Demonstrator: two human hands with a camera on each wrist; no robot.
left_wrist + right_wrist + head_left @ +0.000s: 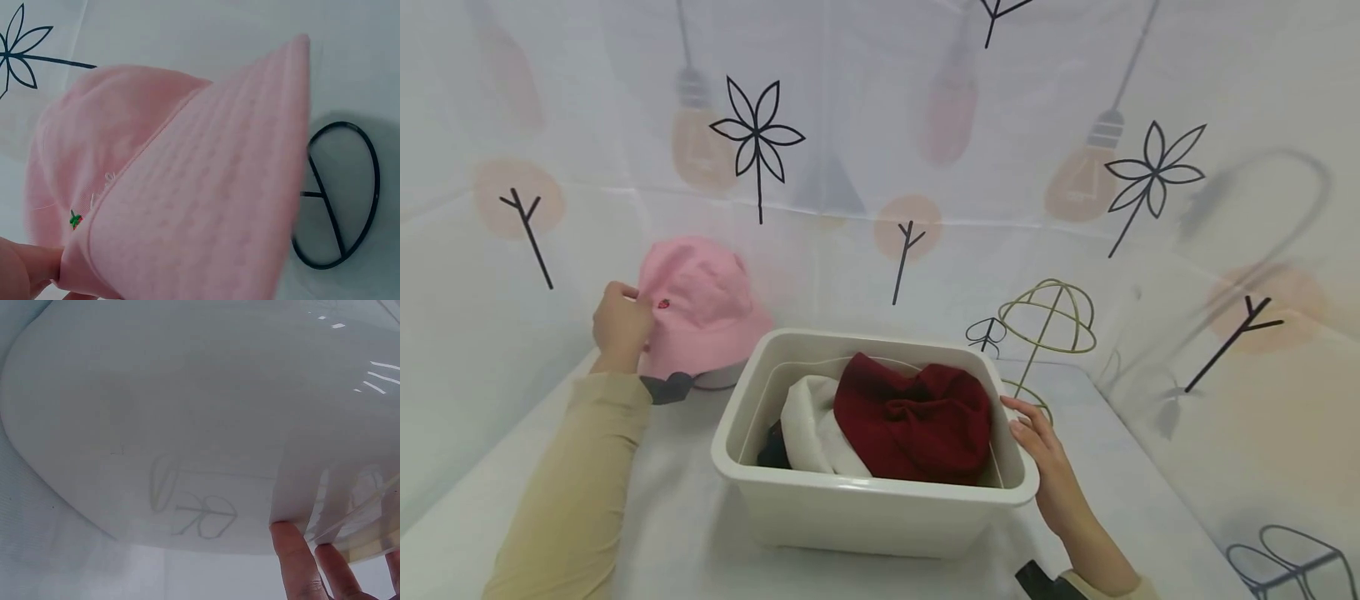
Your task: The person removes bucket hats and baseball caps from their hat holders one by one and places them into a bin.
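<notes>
My left hand (623, 321) pinches the left edge of a pink cap (700, 308) with a small strawberry embroidered on it. In the left wrist view, the cap's stitched brim (194, 187) fills the middle, and a black wire ring (377, 181) shows behind it. A white plastic bin (872, 508) stands in front of me. Inside it lie a dark red fabric item (917, 417), a white fabric item (816, 425) and something dark, mostly hidden. The fingers of my right hand (1048, 458) rest against the bin's right side, near its rim.
Behind the bin's right corner stands a gold wire stand (1048, 317) with a domed top. Another dark wire frame (1292, 571) is at the lower right. A white patterned cloth (850, 167) hangs behind and beside the white table surface (677, 517).
</notes>
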